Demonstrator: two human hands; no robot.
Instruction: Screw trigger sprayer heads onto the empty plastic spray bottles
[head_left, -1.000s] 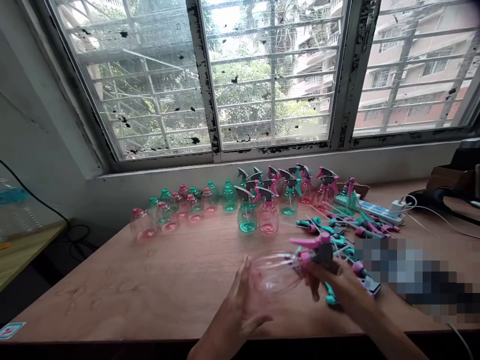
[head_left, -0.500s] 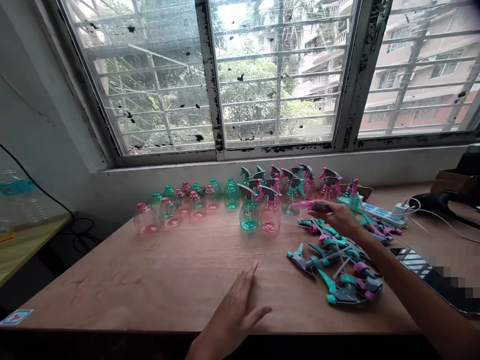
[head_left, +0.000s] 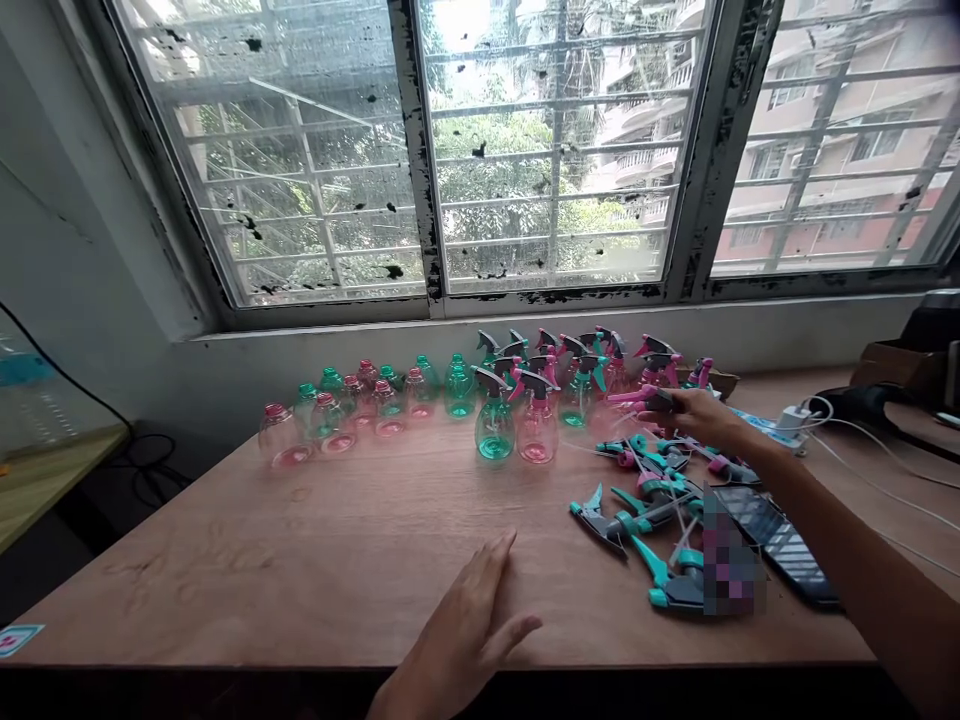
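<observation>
My left hand (head_left: 465,625) lies flat and open on the wooden table (head_left: 300,560), near its front edge, holding nothing. My right hand (head_left: 701,412) is stretched far out to the right and closed on the pink trigger head of a clear pink spray bottle (head_left: 641,398). That bottle stands beside the group of finished spray bottles (head_left: 517,425). Its body is blurred and partly hidden among them.
Several capped green and pink bottles (head_left: 337,410) without trigger heads line the back left. Loose teal and pink trigger heads (head_left: 645,500) lie in a pile at the right, beside a phone (head_left: 780,545). A power strip (head_left: 784,425) with cables sits under the window.
My right hand carried the pink spray bottle from the front middle to the back right, beside the other bottles. My left hand let go of it and settled flat on the table.
</observation>
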